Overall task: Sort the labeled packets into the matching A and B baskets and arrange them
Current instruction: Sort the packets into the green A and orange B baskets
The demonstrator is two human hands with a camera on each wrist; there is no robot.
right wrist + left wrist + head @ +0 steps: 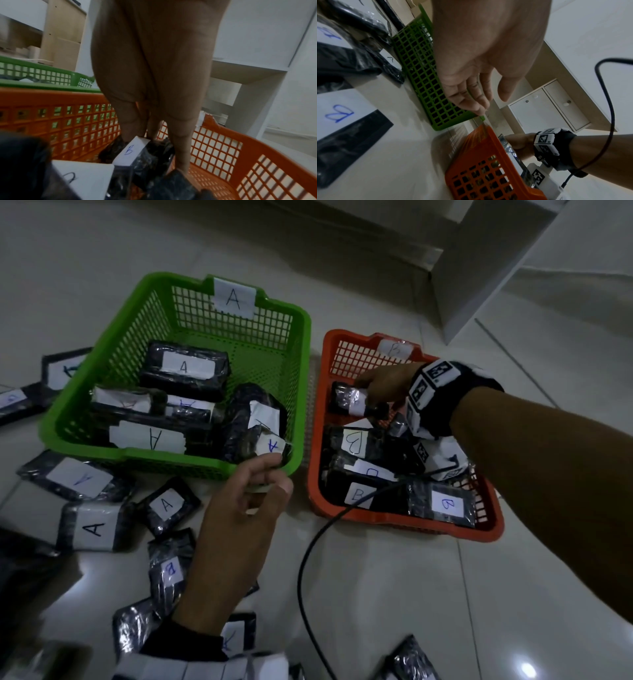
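The green basket (171,455) labelled A holds several black packets with A labels (183,368). Right of it, the orange basket (313,440) labelled B holds several B packets (445,503). My right hand (368,398) reaches into the far part of the orange basket and pinches a black packet (344,402); the right wrist view shows its B label (128,150) between my fingers (180,142). My left hand (270,477) hovers at the green basket's near right corner, fingers relaxed and empty. In the left wrist view that hand (491,105) is just above the green rim (419,75).
Loose packets lie on the tiled floor left of and in front of the green basket: A ones (92,529) (166,505) and a B one (169,570). A black cable (308,559) runs across the floor over the orange basket's front. A white cabinet (513,268) stands behind.
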